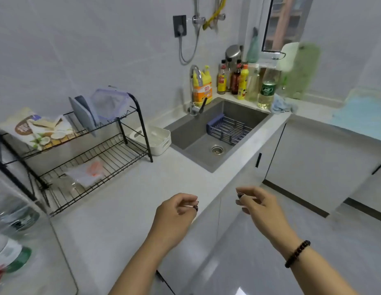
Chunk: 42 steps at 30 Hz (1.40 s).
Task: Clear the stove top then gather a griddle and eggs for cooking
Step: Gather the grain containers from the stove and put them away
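Neither a stove, a griddle nor eggs appear in this view. My left hand [177, 211] hovers over the front edge of the white counter [125, 209], fingers loosely curled and holding nothing. My right hand [257, 204] hangs in the air beyond the counter edge, above the floor, fingers also loosely curled and empty. A dark bead bracelet sits on my right wrist.
A black two-tier wire rack [87, 150] with bags and lids stands on the left. A white bin [152, 139] sits beside the grey sink [198, 143], which holds a blue drainer basket [230, 128]. Bottles [242, 81] line the back corner. White cabinets [313, 158] run below.
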{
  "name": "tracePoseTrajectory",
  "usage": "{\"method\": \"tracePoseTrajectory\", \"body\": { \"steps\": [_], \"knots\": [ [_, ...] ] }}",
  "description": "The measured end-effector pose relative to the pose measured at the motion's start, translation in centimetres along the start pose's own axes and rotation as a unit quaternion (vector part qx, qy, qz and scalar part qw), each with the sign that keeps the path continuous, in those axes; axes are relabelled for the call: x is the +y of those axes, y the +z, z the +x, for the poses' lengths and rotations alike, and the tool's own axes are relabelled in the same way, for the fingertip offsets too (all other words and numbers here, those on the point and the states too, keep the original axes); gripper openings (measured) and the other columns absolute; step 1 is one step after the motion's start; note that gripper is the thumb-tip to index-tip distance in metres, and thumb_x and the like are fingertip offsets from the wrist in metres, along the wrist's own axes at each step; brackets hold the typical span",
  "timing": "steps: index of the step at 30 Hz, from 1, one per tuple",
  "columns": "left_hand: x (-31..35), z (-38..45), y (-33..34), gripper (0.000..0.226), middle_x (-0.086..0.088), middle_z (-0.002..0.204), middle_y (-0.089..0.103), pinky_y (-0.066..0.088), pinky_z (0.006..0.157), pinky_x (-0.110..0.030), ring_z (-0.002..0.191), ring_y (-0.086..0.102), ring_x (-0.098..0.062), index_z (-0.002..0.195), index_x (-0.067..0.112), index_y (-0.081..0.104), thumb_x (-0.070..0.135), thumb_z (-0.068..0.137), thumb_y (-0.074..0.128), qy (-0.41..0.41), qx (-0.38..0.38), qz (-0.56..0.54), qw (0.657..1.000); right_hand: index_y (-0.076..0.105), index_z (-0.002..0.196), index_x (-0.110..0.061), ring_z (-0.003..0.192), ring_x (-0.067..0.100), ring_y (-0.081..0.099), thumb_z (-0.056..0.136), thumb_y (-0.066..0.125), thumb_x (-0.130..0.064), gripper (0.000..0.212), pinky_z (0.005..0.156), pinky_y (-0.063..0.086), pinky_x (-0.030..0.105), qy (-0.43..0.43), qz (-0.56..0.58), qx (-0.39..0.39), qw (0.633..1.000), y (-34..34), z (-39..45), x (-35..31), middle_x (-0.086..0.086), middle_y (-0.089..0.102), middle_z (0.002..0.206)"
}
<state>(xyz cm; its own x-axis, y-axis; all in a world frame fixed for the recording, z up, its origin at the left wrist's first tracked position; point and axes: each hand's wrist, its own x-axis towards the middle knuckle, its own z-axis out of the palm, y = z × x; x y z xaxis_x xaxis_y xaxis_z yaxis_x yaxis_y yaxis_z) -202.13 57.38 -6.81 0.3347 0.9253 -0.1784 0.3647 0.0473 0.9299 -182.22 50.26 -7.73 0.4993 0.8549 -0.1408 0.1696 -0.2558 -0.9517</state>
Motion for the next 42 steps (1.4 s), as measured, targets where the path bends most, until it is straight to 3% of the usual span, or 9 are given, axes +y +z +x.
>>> {"method": "tracePoseTrajectory", "body": {
  "steps": [3,8,14,22,25,30,37,42],
  "knots": [
    [2.7,1.7,4.5,0.028,0.016,0.094,0.073,0.053,0.078,-0.017,0.087,0.069,-0.003,0.095,0.030,0.070,0.006,0.085,0.059,0.017,-0.034,0.005,0.999,0.067,0.097,-0.032,0.097,0.014,0.065,0.094,0.052,-0.016,0.022,0.089,0.054,0.046,0.013,0.016,0.031,0.999,-4.5,0.9,0.9,-0.005,0.069,0.098],
    [7.2,4.8,13.8,0.027,0.013,0.094,0.073,0.051,0.079,-0.015,0.086,0.068,-0.003,0.095,0.028,0.070,0.006,0.085,0.060,0.047,-0.082,0.015,0.995,0.068,0.099,-0.026,0.093,0.008,0.067,0.095,0.050,-0.016,0.021,0.090,0.054,0.039,0.034,0.036,0.087,0.995,-13.5,3.5,2.5,-0.005,0.069,0.098],
    [11.2,7.1,25.1,0.028,0.011,0.094,0.074,0.052,0.082,-0.016,0.089,0.069,-0.005,0.097,0.025,0.071,0.003,0.085,0.060,0.057,-0.133,0.008,0.989,0.069,0.092,-0.032,0.095,0.017,0.066,0.092,0.053,-0.022,0.019,0.088,0.053,0.048,0.056,0.024,0.143,0.988,-24.6,5.8,5.5,-0.008,0.070,0.093],
    [16.5,8.8,39.1,0.025,0.007,0.089,0.076,0.053,0.081,-0.017,0.090,0.071,-0.010,0.091,0.020,0.071,-0.003,0.085,0.062,0.062,-0.223,-0.020,0.973,0.067,0.092,-0.030,0.092,0.009,0.066,0.093,0.054,-0.019,0.017,0.089,0.054,0.043,0.076,0.023,0.222,0.972,-37.8,5.5,8.6,-0.008,0.070,0.092],
    [18.8,9.4,44.1,0.024,0.004,0.092,0.076,0.053,0.082,-0.017,0.092,0.071,-0.012,0.091,0.019,0.071,-0.003,0.086,0.062,0.076,-0.271,-0.016,0.959,0.066,0.093,-0.028,0.092,0.005,0.066,0.093,0.053,-0.018,0.017,0.090,0.054,0.039,0.088,0.024,0.263,0.961,-41.8,5.1,9.6,-0.011,0.068,0.093],
    [21.3,10.7,51.3,0.020,0.001,0.093,0.075,0.053,0.093,-0.030,0.096,0.070,-0.016,0.091,0.020,0.071,0.001,0.086,0.065,0.082,-0.336,-0.012,0.938,0.065,0.094,-0.030,0.093,0.012,0.066,0.093,0.054,-0.015,0.019,0.085,0.056,0.035,0.110,0.026,0.319,0.941,-47.1,5.4,11.2,-0.012,0.067,0.094],
    [24.3,14.9,61.6,0.024,0.008,0.092,0.075,0.052,0.087,-0.021,0.092,0.070,-0.009,0.093,0.023,0.071,0.002,0.089,0.060,0.108,-0.435,0.043,0.893,0.066,0.093,-0.030,0.091,0.011,0.065,0.090,0.057,-0.012,0.020,0.084,0.056,0.033,0.143,0.046,0.404,0.902,-54.1,8.8,13.5,-0.014,0.068,0.094],
    [26.9,20.0,69.4,0.023,0.004,0.094,0.075,0.052,0.084,-0.017,0.090,0.070,-0.009,0.094,0.021,0.070,0.001,0.088,0.061,0.121,-0.486,0.061,0.864,0.066,0.095,-0.031,0.093,0.013,0.063,0.089,0.059,-0.015,0.018,0.087,0.055,0.035,0.161,0.050,0.455,0.874,-59.6,13.8,15.1,-0.014,0.066,0.095]
  ]
}}
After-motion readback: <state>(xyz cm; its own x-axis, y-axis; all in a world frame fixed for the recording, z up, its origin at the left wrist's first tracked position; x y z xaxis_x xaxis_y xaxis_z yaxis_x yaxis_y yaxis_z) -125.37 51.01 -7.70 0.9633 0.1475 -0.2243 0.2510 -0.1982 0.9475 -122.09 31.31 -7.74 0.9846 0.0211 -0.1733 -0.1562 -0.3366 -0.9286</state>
